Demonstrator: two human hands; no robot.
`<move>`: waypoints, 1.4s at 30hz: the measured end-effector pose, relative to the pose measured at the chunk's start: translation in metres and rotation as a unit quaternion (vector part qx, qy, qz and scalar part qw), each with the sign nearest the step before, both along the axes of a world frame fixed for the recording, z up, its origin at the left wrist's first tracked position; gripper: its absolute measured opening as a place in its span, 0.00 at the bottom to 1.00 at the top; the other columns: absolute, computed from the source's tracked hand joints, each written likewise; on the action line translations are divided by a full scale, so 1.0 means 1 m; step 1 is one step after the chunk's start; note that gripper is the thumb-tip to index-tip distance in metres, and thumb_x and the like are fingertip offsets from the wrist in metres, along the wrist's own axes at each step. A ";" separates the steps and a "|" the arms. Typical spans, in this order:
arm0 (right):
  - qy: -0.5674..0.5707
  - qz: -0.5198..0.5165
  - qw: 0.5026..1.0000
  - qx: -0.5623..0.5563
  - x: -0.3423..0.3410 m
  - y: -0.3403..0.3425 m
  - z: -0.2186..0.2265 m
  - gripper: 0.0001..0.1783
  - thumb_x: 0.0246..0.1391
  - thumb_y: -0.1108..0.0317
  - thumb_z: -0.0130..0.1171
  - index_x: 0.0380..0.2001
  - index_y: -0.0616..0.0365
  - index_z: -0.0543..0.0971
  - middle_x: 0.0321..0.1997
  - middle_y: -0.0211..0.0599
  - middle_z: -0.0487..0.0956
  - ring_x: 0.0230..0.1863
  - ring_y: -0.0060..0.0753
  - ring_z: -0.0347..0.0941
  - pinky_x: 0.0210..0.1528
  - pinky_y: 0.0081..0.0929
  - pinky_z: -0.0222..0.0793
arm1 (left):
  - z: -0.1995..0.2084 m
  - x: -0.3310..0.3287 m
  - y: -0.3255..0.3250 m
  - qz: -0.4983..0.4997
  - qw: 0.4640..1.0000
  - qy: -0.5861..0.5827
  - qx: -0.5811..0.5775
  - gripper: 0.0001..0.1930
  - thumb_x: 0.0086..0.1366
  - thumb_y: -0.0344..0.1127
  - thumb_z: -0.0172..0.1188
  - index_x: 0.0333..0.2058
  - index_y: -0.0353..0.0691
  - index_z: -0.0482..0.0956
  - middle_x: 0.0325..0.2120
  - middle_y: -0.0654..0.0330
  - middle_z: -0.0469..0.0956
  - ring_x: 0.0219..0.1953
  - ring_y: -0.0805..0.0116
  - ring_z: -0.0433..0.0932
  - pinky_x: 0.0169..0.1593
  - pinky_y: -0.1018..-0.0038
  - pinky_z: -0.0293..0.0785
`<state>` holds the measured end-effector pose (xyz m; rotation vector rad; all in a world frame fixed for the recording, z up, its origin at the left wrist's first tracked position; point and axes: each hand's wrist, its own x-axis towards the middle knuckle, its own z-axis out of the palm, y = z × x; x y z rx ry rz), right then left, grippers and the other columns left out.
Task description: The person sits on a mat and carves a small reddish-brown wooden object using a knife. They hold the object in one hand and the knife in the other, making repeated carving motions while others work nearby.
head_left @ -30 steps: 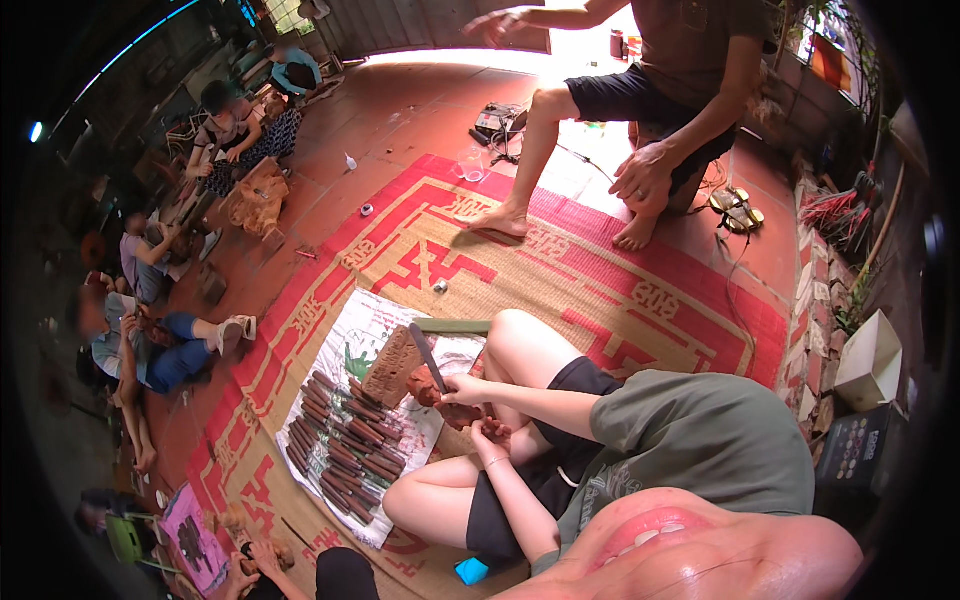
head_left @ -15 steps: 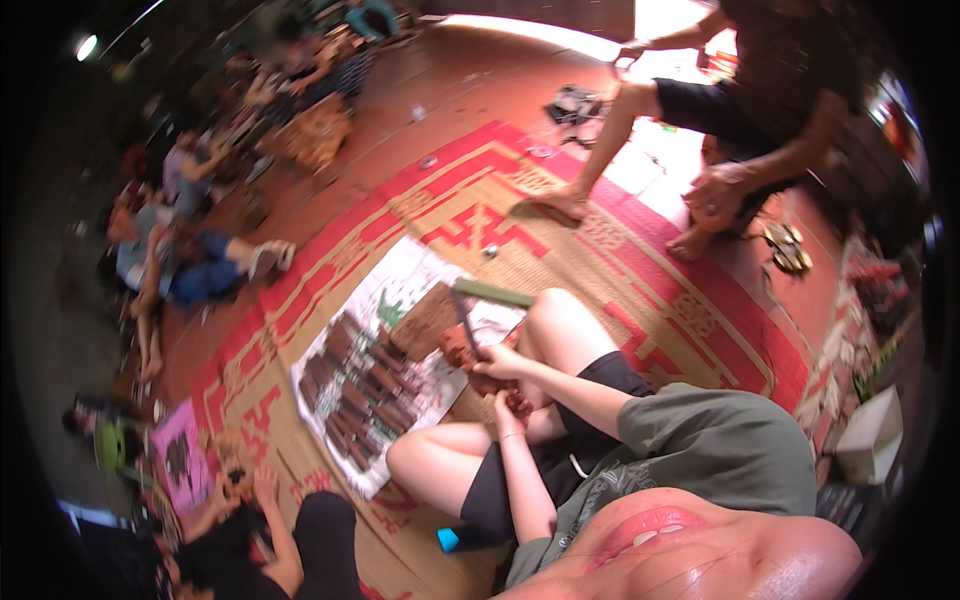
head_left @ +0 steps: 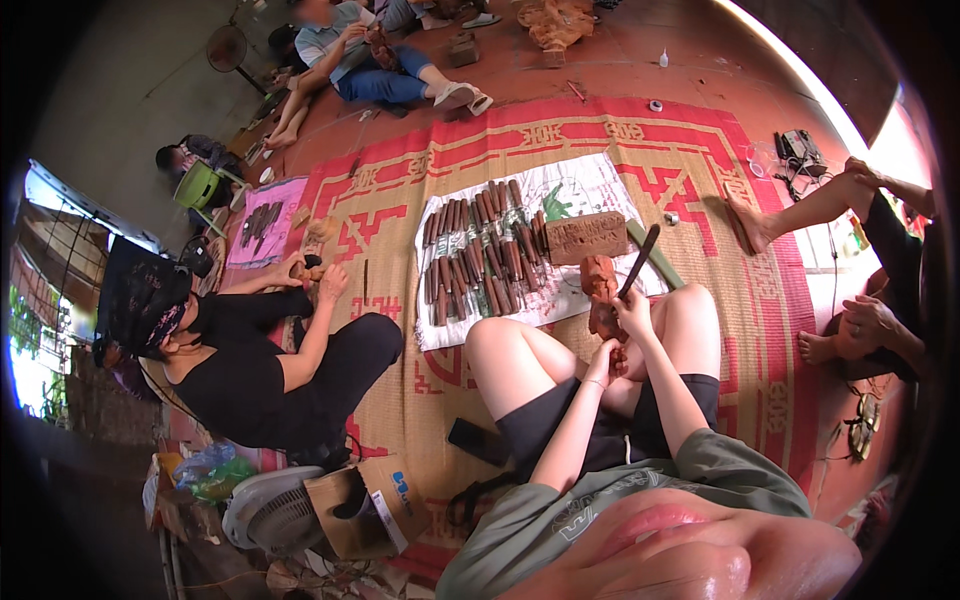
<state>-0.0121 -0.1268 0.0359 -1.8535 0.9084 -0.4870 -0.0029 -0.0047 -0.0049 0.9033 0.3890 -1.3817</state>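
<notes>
Between my bent knees stands a carved reddish-brown wooden figure. My left hand is closed around its lower end. My right hand grips a carving tool with a long dark shaft, held against the right side of the figure; its working tip is hidden. Just ahead of my knees, a white cloth bears rows of carving tools with brown handles. A brown rectangular block rests on the cloth's right part, nearest my right hand.
A patterned red and tan mat lies underneath. At left, a co-worker in black holds a small carved piece. Another person's bare legs reach in at right. A cardboard box, a grey fan and a dark phone lie left of me.
My view has swung left and levelled, bringing the co-worker in black, the box and the fan into sight. Both hands keep hold of the wooden figure and the tool.
</notes>
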 end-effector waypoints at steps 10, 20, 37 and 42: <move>-0.032 0.038 0.997 -0.055 -0.003 -0.001 0.011 0.13 0.44 0.72 0.60 0.33 0.68 0.73 0.26 0.46 0.77 0.27 0.35 0.73 0.32 0.30 0.68 | -0.003 0.000 -0.006 -0.009 1.000 0.004 -0.011 0.06 0.49 0.38 0.53 0.20 0.45 0.69 0.13 0.65 0.68 0.12 0.75 0.61 0.21 0.78 0.64; -0.049 0.045 0.997 -0.043 -0.004 0.004 0.016 0.14 0.43 0.72 0.59 0.35 0.68 0.73 0.26 0.50 0.77 0.29 0.41 0.75 0.34 0.31 0.68 | 0.010 0.001 -0.003 -0.003 1.000 0.007 -0.007 0.08 0.50 0.37 0.54 0.17 0.44 0.67 0.12 0.64 0.66 0.11 0.75 0.62 0.19 0.79 0.65; -0.044 -0.004 0.999 -0.011 0.000 -0.011 -0.005 0.11 0.43 0.72 0.59 0.31 0.67 0.74 0.26 0.49 0.77 0.26 0.38 0.74 0.31 0.31 0.68 | 0.006 0.001 -0.006 -0.008 1.000 0.013 -0.021 0.08 0.50 0.38 0.54 0.18 0.44 0.68 0.12 0.64 0.68 0.11 0.75 0.63 0.19 0.78 0.67; -0.055 0.041 0.997 -0.046 0.001 0.005 0.005 0.11 0.43 0.72 0.60 0.29 0.68 0.73 0.24 0.50 0.76 0.26 0.40 0.74 0.31 0.31 0.68 | -0.002 0.003 -0.002 -0.004 1.000 0.011 -0.022 0.07 0.50 0.38 0.54 0.20 0.43 0.71 0.13 0.64 0.69 0.12 0.75 0.63 0.21 0.77 0.66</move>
